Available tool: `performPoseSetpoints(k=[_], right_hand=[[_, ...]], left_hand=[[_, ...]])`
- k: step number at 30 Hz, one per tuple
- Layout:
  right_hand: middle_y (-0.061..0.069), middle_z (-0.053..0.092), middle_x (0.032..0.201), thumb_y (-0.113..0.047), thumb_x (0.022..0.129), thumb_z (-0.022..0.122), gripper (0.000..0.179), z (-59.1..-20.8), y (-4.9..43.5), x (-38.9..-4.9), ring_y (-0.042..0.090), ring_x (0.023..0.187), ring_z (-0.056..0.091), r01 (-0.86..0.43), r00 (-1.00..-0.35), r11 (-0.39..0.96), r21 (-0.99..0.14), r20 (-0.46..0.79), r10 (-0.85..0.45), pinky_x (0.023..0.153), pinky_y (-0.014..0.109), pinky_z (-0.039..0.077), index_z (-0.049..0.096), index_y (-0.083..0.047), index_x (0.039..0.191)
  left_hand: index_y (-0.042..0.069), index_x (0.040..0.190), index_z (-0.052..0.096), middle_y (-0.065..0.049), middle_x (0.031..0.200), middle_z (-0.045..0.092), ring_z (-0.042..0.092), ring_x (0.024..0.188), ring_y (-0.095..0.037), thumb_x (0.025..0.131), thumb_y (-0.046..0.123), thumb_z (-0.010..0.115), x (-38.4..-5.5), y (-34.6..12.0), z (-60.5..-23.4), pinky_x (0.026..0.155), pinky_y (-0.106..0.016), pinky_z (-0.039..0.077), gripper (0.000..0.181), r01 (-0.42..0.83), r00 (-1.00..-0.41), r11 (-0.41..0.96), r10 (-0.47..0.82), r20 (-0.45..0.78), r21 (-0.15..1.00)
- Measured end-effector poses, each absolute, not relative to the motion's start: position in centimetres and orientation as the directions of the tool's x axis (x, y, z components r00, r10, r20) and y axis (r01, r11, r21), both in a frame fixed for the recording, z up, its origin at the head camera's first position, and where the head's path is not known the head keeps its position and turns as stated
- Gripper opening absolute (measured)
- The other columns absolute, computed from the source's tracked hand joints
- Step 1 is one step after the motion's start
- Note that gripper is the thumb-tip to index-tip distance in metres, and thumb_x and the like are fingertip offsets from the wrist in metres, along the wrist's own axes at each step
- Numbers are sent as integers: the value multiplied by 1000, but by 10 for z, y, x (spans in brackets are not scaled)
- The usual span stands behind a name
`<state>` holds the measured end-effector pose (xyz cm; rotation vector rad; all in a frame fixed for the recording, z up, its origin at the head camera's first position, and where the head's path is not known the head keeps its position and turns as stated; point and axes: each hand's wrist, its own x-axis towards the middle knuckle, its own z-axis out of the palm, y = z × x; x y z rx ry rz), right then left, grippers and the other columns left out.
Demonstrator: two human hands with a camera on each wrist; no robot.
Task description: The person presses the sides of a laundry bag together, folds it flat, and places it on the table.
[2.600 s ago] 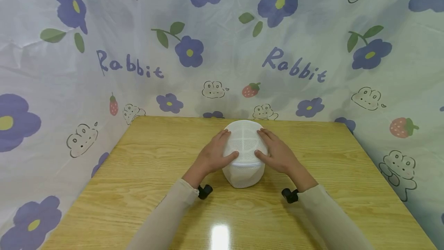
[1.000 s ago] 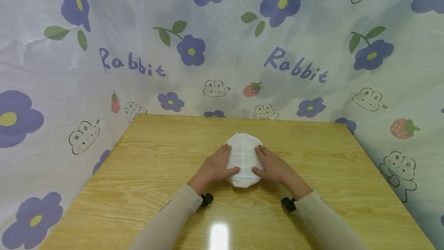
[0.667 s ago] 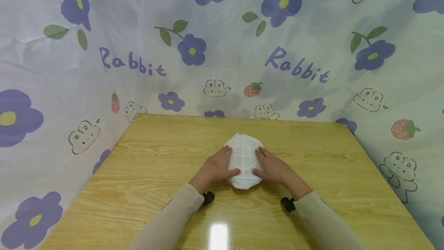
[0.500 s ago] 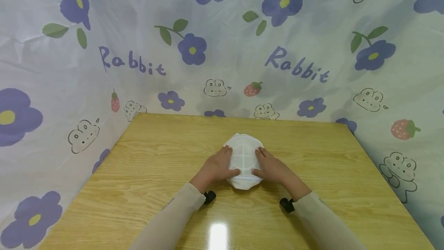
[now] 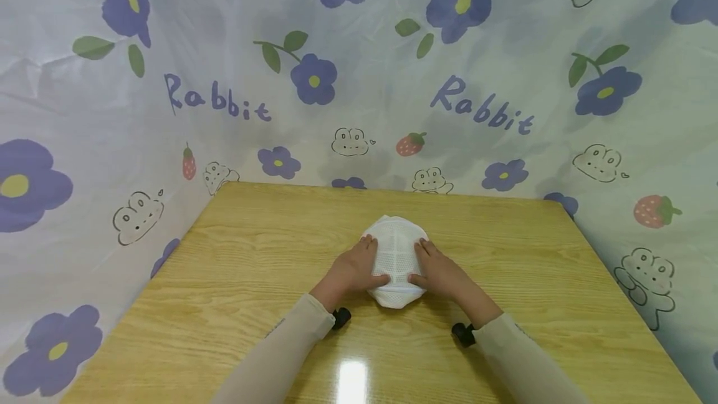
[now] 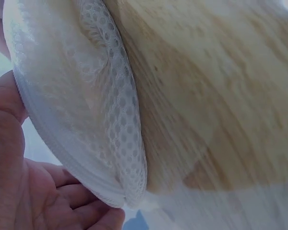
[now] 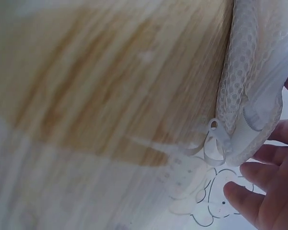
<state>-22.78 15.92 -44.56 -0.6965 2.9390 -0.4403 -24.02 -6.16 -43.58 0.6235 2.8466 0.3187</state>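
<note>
A white mesh laundry bag (image 5: 395, 253) lies squashed low on the wooden table, in front of me. My left hand (image 5: 353, 267) presses on its left side, fingers fairly straight and pointing away, thumb on the near part of the top. My right hand (image 5: 441, 272) mirrors it on the right side. In the left wrist view the mesh wall (image 6: 125, 115) is folded and bulges below the zipper band (image 6: 62, 148), with the left fingers (image 6: 81, 203) along the edge. In the right wrist view a white zipper pull (image 7: 216, 141) hangs near the right fingers (image 7: 259, 177).
The light wooden table (image 5: 252, 254) extends around the bag on all sides. A white curtain (image 5: 370, 48) with purple flowers, rabbits and strawberries encloses its back and sides. Black wrist cameras (image 5: 463, 334) sit under both cuffs.
Since the oldest frame the bag has gone from tall and rounded to flattened, and both hands have sunk with it. Over the last second hands and bag stay nearly still.
</note>
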Motion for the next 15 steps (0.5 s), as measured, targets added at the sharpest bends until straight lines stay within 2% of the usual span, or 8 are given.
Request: performPoseSetpoints(k=[9, 15], right_hand=[[29, 26, 153, -38, 94, 61, 79, -440, 161, -227, 42, 141, 30, -416, -897, 860, -297, -18, -441, 109, 52, 37, 27, 8, 148], [26, 30, 153, -40, 92, 62, 77, -427, 167, -228, 42, 138, 37, -427, -895, 846, -319, 19, -445, 107, 52, 39, 31, 4, 148]], left_hand=[[-1, 152, 20, -17, 160, 18, 18, 149, -28, 90, 55, 57, -243, -64, -435, 118, -40, 27, 92, 391, -882, 883, 440, -169, 262], [3, 152, 26, -15, 159, 24, 24, 147, -29, 89, 54, 58, -246, -71, -427, 115, -42, 32, 86, 401, -889, 865, 447, -101, 303]])
